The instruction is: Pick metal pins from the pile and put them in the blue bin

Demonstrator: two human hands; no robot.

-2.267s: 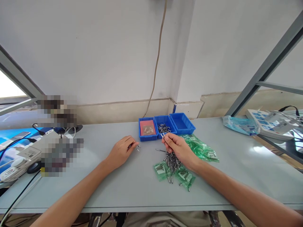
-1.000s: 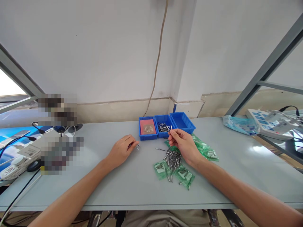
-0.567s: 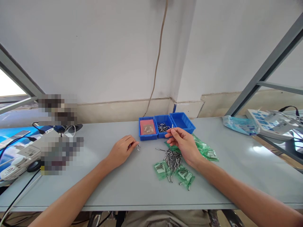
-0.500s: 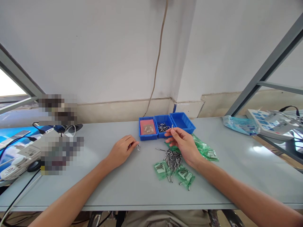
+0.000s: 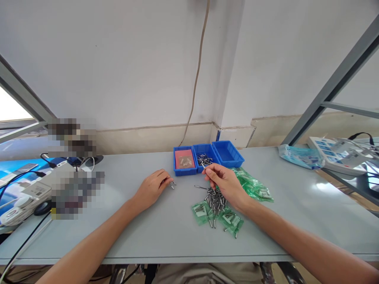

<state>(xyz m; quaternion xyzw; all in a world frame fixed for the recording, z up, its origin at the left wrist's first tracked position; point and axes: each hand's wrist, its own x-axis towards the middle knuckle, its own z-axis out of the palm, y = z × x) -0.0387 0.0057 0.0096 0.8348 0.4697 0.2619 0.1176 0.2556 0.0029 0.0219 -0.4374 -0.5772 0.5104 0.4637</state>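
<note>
My left hand rests on the table, fingers curled round a few small metal pins whose ends stick out by the thumb. My right hand is pinching one thin metal pin between thumb and fingertips, just in front of the middle blue bin. Below it lies a heap of metal pins, partly on small green plastic bags. A single pin lies apart to the left of the heap. The middle blue bin holds many similar pins.
The left blue bin contains a pink sheet and a small clear bag. A third blue bin stands to the right. More green bags lie beyond my right wrist. Cables and a power strip crowd the left side; a blue plastic packet lies right.
My right hand has moved left and slightly down with the pin, from beside the middle bin's right part to its front. My left hand has stayed in place.
</note>
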